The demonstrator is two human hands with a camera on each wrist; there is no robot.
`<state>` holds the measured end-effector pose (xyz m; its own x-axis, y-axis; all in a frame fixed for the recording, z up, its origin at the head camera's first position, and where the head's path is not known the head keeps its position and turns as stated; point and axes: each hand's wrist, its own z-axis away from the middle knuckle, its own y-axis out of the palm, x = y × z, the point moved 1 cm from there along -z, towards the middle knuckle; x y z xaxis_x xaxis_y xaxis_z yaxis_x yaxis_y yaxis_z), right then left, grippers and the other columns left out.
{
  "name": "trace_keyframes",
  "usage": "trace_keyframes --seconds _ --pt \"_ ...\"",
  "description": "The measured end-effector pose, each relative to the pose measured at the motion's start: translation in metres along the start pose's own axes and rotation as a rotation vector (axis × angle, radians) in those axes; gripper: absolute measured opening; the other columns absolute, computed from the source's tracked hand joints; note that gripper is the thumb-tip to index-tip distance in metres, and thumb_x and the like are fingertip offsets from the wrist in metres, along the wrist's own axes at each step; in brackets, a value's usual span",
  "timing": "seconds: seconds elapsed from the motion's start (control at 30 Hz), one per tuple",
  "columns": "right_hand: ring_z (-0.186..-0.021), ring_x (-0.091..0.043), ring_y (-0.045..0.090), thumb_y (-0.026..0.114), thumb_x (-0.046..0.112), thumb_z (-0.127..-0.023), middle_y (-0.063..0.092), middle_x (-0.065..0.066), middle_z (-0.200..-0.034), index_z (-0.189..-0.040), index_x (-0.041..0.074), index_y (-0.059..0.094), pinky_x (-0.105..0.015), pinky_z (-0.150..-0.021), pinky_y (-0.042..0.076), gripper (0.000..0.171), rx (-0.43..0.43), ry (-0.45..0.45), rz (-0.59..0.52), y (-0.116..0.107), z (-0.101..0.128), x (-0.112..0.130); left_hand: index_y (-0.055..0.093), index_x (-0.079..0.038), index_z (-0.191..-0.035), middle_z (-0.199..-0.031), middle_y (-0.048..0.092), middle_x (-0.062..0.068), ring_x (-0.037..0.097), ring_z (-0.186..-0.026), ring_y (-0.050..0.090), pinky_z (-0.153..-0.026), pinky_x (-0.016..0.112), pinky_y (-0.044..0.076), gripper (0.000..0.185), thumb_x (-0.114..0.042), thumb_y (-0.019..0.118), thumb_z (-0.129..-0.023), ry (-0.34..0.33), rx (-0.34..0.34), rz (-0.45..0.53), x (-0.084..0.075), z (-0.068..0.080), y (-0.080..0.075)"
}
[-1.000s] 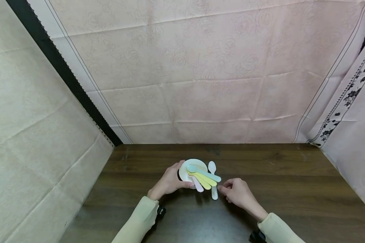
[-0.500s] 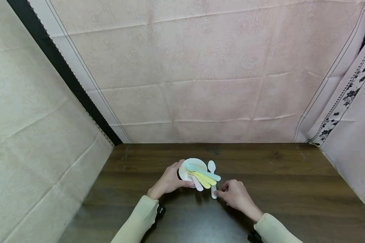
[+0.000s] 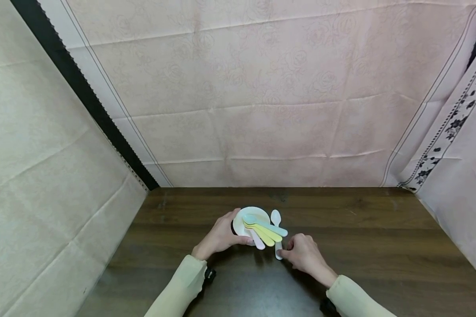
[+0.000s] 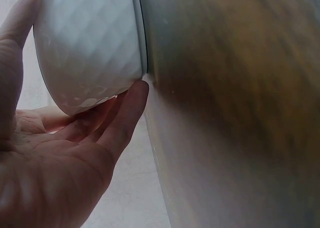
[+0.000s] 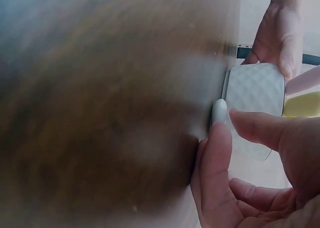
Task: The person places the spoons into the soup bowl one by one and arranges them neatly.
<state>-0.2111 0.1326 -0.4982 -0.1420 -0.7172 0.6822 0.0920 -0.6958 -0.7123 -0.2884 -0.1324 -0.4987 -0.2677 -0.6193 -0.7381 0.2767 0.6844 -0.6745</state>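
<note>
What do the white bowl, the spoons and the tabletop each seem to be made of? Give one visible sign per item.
White bowl: probably glazed ceramic or glossy plastic; smooth sheen over a quilted diamond relief.
Spoons: likely matte plastic; flat pastel colours, one-piece shape.
White spoon: same look.
Tabletop: dark wood or wood-look laminate; grain streaks, soft shine.

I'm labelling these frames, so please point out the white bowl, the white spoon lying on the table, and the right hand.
white bowl (image 3: 239, 224): head view, on the rim's bare left part.
white spoon (image 3: 276, 217): head view, on its bowl end.
right hand (image 3: 304, 254): head view, on the back of the hand.
</note>
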Motion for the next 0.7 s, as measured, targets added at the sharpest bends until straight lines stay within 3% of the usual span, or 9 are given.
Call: trace_keyframes --seconds 0.37,0.7 --pt "-0.042 -0.011 0.063 0.087 0.015 -0.089 0.062 0.001 -0.048 -0.057 0.013 0.062 -0.028 -0.048 0.053 0.041 0.003 -0.032 -0.026 0.0046 -0.0026 0.0021 0.041 -0.001 -0.167 -0.170 0.045 0.025 0.044 -0.158 0.045 -0.126 0.061 0.043 0.113 -0.044 0.099 -0.079 0.007 -0.005 -0.005 0.0004 0.0001 0.0003" --pt "-0.044 -0.011 0.066 0.086 0.012 -0.090 0.065 -0.001 -0.053 -0.060 0.010 0.065 -0.028 -0.049 0.054 0.037 0.020 -0.018 -0.043 0.0062 -0.0018 0.0035 0.039 0.000 -0.167 -0.169 0.046 0.025 0.044 -0.157 0.047 -0.125 0.061 0.044 0.114 -0.045 0.098 -0.080 0.011 0.000 0.003 -0.0004 0.0005 0.0002"
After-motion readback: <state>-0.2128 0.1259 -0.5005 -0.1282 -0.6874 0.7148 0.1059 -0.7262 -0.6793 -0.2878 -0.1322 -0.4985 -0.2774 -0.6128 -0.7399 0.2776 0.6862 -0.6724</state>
